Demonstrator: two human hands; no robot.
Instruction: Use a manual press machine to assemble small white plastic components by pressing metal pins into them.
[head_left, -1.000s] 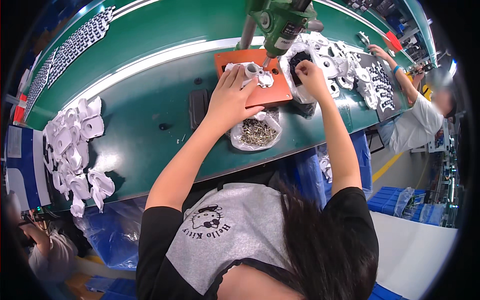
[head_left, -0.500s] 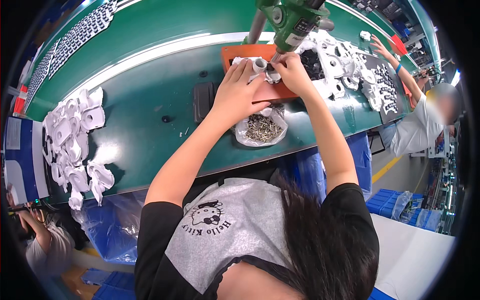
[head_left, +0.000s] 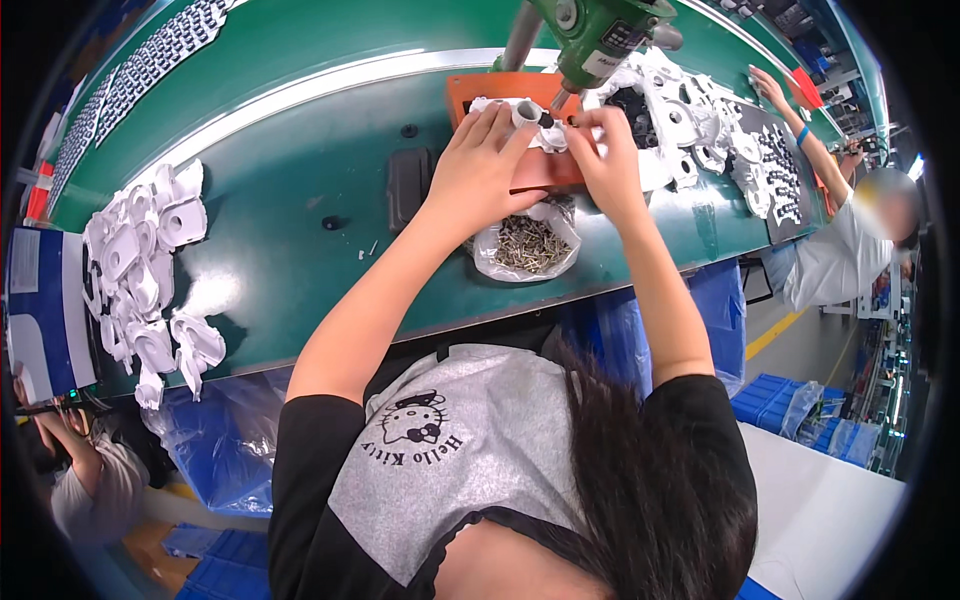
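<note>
A white plastic housing [head_left: 526,112] with a round upright collar lies on the orange fixture [head_left: 470,88]. My left hand [head_left: 482,165] lies across it, fingers holding it down at its left side, thumb stretched toward me. On the housing, right of the collar, sits a small black piece [head_left: 546,120]. Just above and right of that piece is the metal tip [head_left: 560,98] of a green press [head_left: 610,45]. My right hand [head_left: 608,160] is at the housing's right end with thumb and forefinger drawn close together; whatever is between them is too small to make out.
A clear bag of small screws [head_left: 530,248] lies in front of the fixture, a black box [head_left: 408,188] to its left. White plastic parts are heaped at left [head_left: 140,250] and right [head_left: 690,130]. Another person's hand [head_left: 770,90] reaches over the bench at far right.
My right hand has drawn back from under the press tip, toward the right, and its fingers have changed pose. The black piece on the housing now shows. My left hand stays on the housing.
</note>
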